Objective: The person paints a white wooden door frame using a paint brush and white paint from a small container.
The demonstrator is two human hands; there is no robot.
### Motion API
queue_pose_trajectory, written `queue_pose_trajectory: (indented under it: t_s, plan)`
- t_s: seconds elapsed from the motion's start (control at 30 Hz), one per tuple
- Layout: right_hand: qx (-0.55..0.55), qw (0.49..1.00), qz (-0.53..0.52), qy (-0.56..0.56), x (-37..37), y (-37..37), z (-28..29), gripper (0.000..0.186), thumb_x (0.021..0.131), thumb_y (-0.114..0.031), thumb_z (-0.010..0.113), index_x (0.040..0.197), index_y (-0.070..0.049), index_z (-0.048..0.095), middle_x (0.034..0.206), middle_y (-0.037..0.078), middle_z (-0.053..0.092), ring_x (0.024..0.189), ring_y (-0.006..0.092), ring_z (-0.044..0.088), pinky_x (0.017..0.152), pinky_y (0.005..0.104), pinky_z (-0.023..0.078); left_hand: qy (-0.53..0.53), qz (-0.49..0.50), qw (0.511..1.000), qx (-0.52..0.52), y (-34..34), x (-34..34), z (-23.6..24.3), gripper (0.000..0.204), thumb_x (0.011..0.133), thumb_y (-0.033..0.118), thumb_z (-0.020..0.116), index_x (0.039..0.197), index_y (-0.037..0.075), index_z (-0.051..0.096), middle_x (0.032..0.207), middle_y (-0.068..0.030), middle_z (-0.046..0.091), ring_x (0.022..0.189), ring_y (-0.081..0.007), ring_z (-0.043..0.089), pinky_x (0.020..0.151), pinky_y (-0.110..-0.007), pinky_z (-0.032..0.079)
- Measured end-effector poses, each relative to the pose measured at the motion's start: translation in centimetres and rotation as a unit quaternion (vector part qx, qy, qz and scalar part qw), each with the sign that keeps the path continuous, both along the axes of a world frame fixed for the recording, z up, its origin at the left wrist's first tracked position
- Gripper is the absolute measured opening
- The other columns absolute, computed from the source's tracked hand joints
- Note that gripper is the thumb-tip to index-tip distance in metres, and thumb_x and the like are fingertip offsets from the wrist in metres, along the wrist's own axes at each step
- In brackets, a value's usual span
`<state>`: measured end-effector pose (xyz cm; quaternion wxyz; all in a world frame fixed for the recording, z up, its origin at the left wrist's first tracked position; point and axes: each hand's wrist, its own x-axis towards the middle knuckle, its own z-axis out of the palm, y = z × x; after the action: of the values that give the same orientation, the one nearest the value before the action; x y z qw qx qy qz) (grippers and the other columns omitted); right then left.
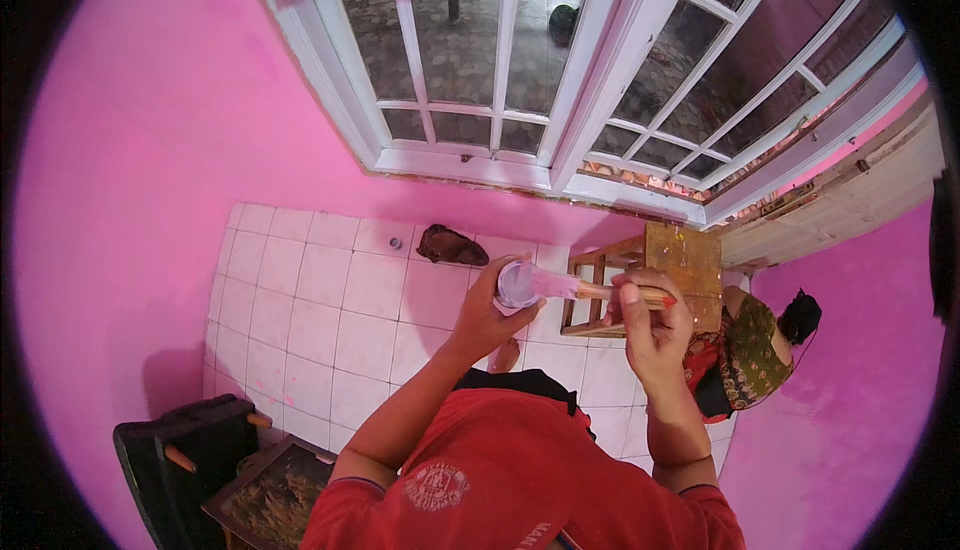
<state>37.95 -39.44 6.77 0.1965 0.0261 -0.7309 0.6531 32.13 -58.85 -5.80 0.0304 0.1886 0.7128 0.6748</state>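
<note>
My left hand (490,315) is wrapped round a small cup of pale lilac paint (516,287) at the middle of the view, its opening facing up. My right hand (650,320) grips a paintbrush (650,297) by its wooden handle, which has a red tip. The brush's pink-stained bristles (555,284) reach to the cup's right rim, close above it.
A wooden stool (680,260) stands right, beside a person (745,355) low by the pink wall (835,400). White-framed windows (495,150) are ahead. A brown object (445,243) and small lid (396,244) lie on tiles (320,280). Dark furniture (170,460) is lower left.
</note>
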Motion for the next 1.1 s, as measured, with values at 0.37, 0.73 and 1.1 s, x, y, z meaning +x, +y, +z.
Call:
queue_pose_trajectory:
  t_s: [0.37, 0.73, 1.1]
  plan:
    - [0.106, 0.992, -0.011, -0.075, -9.1, 1.0, -1.3, 0.009, 0.093, -0.01, 0.066, 0.097, -0.002, 0.067, 0.083, 0.007, 0.067, 0.062, 0.0102, 0.063, 0.053, 0.0245, 0.049, -0.008, -0.032, 0.999, -0.028, 2.3, -8.7, -0.5, 0.064, 0.076, 0.01, 0.08, 0.131, 0.003, 0.047, 0.115, -0.0146, 0.059, 0.107, -0.0239, 0.06, 0.092, -0.035, 0.048]
    - [0.277, 0.96, -0.043, -0.021, -18.5, -2.6, -0.1, 0.011, 0.09, -0.011, 0.068, 0.096, -0.001, 0.066, 0.082, 0.013, 0.069, 0.07, 0.0213, 0.069, 0.063, 0.0306, 0.052, 0.016, -0.104, 0.994, 0.012, 0.8, -19.0, -0.3, 0.066, 0.076, 0.01, 0.081, 0.132, 0.003, 0.048, 0.12, -0.0128, 0.061, 0.111, -0.0217, 0.061, 0.095, -0.035, 0.048]
    - [0.001, 0.988, -0.108, -0.109, -23.7, -3.4, -2.1, 0.014, 0.097, -0.014, 0.063, 0.098, 0.0, 0.064, 0.078, 0.004, 0.066, 0.063, 0.011, 0.061, 0.055, 0.0257, 0.047, 0.044, -0.121, 0.991, 0.029, -0.6, -26.3, -1.5, 0.065, 0.075, 0.012, 0.082, 0.13, 0.001, 0.048, 0.119, -0.0167, 0.061, 0.11, -0.0275, 0.062, 0.094, -0.036, 0.049]
